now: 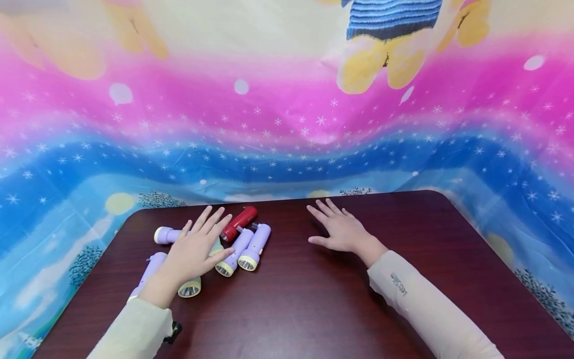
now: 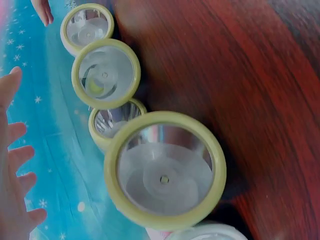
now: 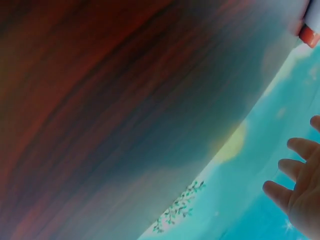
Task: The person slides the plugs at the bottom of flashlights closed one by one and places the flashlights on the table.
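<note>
My left hand [image 1: 190, 254] hovers with spread fingers over a group of flashlights at the left of the table, hiding parts of several. Under its palm shows the head of a pale green flashlight [image 1: 190, 288]. Beside the thumb lie two purple flashlights [image 1: 258, 243], with a red flashlight [image 1: 240, 224] behind them. Another purple flashlight [image 1: 165, 235] pokes out past the fingers, and one more purple flashlight [image 1: 151, 269] lies by the wrist. In the left wrist view a round flashlight lens [image 2: 164, 175] faces the camera. My right hand [image 1: 343, 232], fingers spread, holds nothing.
The dark red-brown table [image 1: 305, 304] has rounded back corners. A printed cloth backdrop [image 1: 287, 119] in pink and blue hangs right behind it and along both sides. A dark band [image 1: 174, 332] sits at the left wrist.
</note>
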The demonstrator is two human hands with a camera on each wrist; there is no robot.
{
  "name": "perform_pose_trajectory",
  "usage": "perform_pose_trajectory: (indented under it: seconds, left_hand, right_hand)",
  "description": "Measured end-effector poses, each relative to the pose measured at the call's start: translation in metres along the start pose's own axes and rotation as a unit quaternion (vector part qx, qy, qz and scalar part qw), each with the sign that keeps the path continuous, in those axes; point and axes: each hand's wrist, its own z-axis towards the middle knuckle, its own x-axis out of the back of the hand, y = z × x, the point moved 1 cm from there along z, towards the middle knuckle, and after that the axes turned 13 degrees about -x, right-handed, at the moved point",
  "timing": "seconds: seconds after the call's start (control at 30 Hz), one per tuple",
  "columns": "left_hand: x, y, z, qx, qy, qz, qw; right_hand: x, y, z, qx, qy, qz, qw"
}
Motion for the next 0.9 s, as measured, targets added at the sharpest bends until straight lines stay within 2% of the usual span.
perform_pose_trajectory:
  seconds: [0.2, 0.53, 0.9]
  left_hand:
    - [-0.004, 0.005, 0.005, -0.012, -0.016, -0.018, 0.9996]
    - [-0.015, 0.007, 0.01, -0.041, -0.024, -0.046, 0.9978]
    - [-0.023, 0.01, 0.014, -0.07, -0.01, -0.071, 0.995]
  right_hand:
    - [-0.006, -0.014, 0.009, 0.004, -0.021, 0.002, 0.9998]
    - [-0.013, -0.036, 0.02, 0.016, -0.054, 0.009, 0.9984]
    - [-0.018, -0.062, 0.032, 0.015, -0.083, 0.022, 0.9962]
